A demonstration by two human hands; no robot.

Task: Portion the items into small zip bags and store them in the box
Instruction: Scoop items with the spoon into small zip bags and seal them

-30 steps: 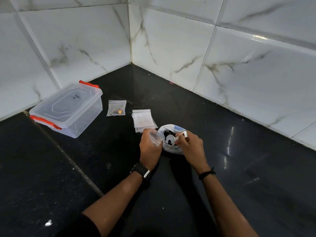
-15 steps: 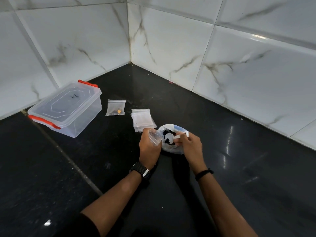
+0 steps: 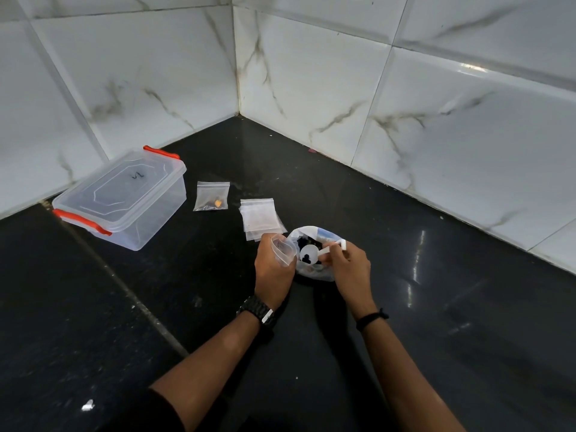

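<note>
Step in hand: transfer of one scoop into a small bag; box not yet loaded, judging by its shut lid.
Left hand (image 3: pixel 273 269): fingers curled round a small clear plastic zip bag (image 3: pixel 283 249), mouth held open and facing right.
Right hand (image 3: pixel 348 267): fingertips pinch the far end of the handle of a white plastic scoop (image 3: pixel 311 253); a few dark pieces lie in its round bowl.
Source: large crumpled clear plastic bag of dark pieces (image 3: pixel 314 269) on the black stone counter (image 3: pixel 436 307), directly under the scoop.
Key relation: scoop bowl sits just right of the small bag's mouth, nearly touching; the handle's long axis runs left to right, bowl end leading. Judged next move: short travel left, then tip.
Risk: limp mouth may fold; pieces would drop back into the source bag.
Filled: flat clear zip bag with an orange bit (image 3: pixel 212 197), far left.
Spares: stack of empty clear zip bags (image 3: pixel 260 215), just beyond the left hand.
Box: clear plastic box with orange latches (image 3: pixel 123 198), well apart, far left.
</note>
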